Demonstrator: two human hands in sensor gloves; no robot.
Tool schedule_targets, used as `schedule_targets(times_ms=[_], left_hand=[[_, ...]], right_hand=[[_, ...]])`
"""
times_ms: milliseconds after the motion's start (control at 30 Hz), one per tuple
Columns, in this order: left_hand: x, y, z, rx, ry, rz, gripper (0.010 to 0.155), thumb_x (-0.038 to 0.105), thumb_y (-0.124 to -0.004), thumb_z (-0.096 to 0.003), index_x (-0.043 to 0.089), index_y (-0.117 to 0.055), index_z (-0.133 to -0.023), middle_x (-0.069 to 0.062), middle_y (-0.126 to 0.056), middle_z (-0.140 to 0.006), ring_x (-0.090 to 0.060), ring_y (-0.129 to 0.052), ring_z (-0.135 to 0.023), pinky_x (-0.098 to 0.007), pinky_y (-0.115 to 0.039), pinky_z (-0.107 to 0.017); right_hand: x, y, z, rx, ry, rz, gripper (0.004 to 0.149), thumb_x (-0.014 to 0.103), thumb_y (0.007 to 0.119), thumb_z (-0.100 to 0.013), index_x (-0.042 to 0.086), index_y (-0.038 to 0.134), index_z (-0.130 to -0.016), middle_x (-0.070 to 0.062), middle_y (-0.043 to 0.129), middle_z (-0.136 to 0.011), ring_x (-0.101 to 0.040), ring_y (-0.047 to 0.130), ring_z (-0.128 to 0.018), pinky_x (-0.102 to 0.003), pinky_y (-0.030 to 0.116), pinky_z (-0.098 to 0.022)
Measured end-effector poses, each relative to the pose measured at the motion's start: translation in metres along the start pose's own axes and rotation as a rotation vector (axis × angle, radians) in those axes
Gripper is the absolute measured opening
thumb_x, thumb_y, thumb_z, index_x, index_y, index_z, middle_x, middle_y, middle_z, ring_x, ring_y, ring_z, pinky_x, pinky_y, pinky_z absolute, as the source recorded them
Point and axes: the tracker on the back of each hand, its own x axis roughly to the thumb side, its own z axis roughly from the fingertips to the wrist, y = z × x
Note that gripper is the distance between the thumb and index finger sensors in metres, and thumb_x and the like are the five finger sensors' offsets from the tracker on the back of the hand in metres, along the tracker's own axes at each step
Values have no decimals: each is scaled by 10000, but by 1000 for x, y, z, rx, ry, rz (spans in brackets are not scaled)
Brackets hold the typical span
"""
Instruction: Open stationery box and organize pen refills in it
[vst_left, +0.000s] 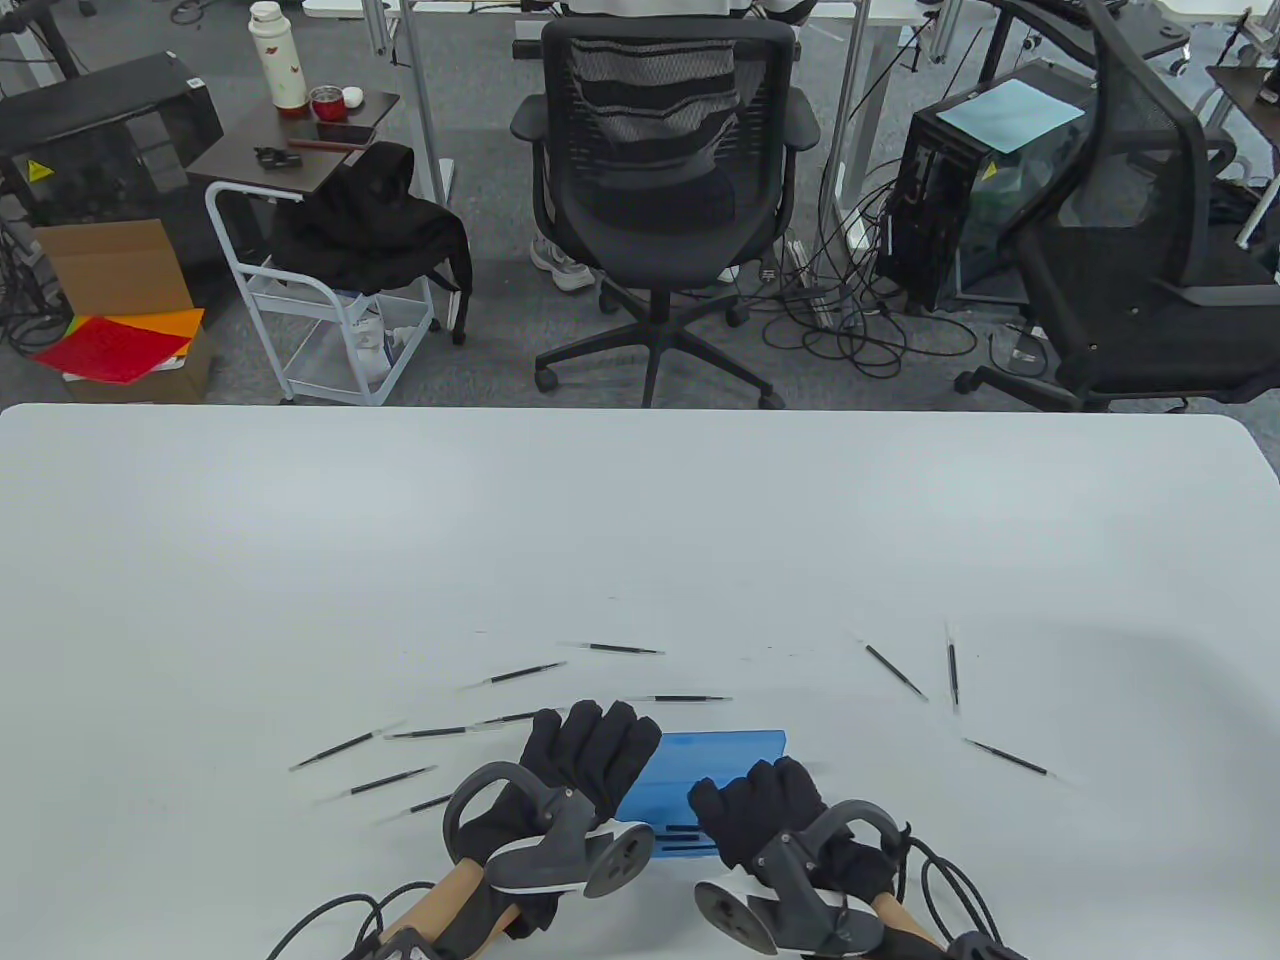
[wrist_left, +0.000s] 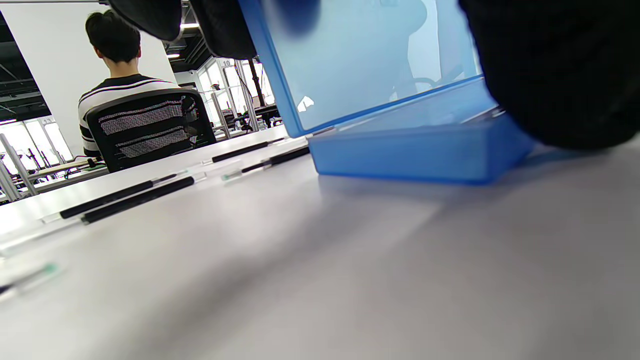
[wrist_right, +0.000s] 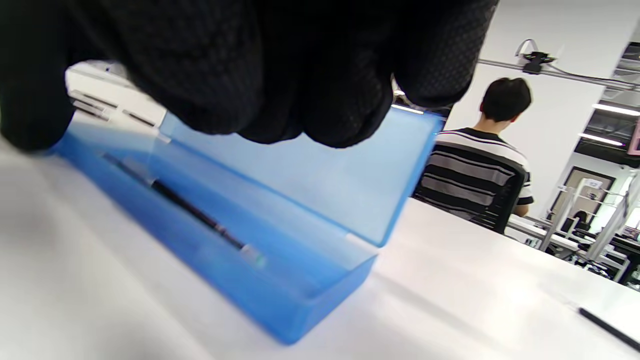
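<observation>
The blue translucent stationery box (vst_left: 725, 762) stands near the table's front edge with its lid raised upright. My left hand (vst_left: 588, 745) holds the lid's left end, its fingers (wrist_left: 150, 17) behind the lid (wrist_left: 360, 60) and the thumb in front. Over the tray hovers my right hand (vst_left: 757, 803) with its fingers (wrist_right: 280, 75) curled; I see nothing in them. Black refills (vst_left: 682, 829) lie in the tray, and one (wrist_right: 195, 210) shows clearly in the right wrist view. Several loose refills (vst_left: 610, 649) lie scattered left, behind and right (vst_left: 895, 670) of the box.
The white table (vst_left: 640, 540) stretches far behind the box. Loose refills (wrist_left: 135, 195) lie close to the left of the box. A refill (vst_left: 1005, 757) lies at the right. Beyond the table's far edge a person sits in an office chair (vst_left: 665, 170).
</observation>
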Motion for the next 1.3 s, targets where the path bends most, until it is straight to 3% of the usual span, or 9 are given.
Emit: schedule_targets(times_ms=[100, 267, 367, 600, 900, 1300], left_hand=[[0, 0, 0, 0, 0, -2, 1245, 688, -790, -323, 119, -56, -1152, -198, -193, -1259, -506, -436, -1142, -693, -460, -788], [0, 0, 0, 0, 0, -3, 1244, 687, -791, -324, 119, -56, -1152, -200, -195, -1258, -508, -436, -1140, -694, -460, -787], [0, 0, 0, 0, 0, -3, 1244, 687, -790, -324, 118, -56, -1151, -199, -192, -1258, -507, -436, -1141, -693, -460, -788], [0, 0, 0, -1, 0, -1, 1243, 688, -789, -325, 120, -55, -1151, -197, -191, -1259, -506, -434, -1141, -694, -459, -788], [0, 0, 0, -1, 0, -2, 1245, 688, -791, -322, 119, -56, -1151, -198, -192, -1259, -507, -437, -1141, -694, -461, -787], [0, -1, -1, 0, 1, -1, 1244, 688, -790, -324, 119, -56, -1151, -197, -190, -1259, -507, -434, -1141, -694, -460, -788]], right_hand=[[-29, -12, 10, -31, 88, -5, 602, 310, 924, -389, 201, 775, -963, 15, 1028, -732, -266, 1009, -683, -551, 792, -647], [-90, -13, 20, 41, 266, 19, 629, 317, 928, -389, 203, 760, -985, -14, 1020, -790, -289, 998, -734, -564, 775, -663], [-132, 1, 24, 122, 387, 74, 638, 321, 938, -381, 203, 763, -983, -22, 1019, -803, -297, 996, -744, -567, 771, -666], [-188, 46, 32, 319, 522, 87, 664, 326, 950, -366, 210, 755, -990, -30, 1012, -829, -301, 986, -766, -568, 763, -674], [-206, 85, 39, 490, 526, 115, 659, 319, 958, -357, 234, 755, -978, -18, 993, -862, -296, 970, -806, -563, 754, -688], [-211, 102, 45, 499, 528, 178, 590, 294, 956, -364, 254, 783, -927, 9, 1001, -813, -274, 976, -773, -553, 764, -680]])
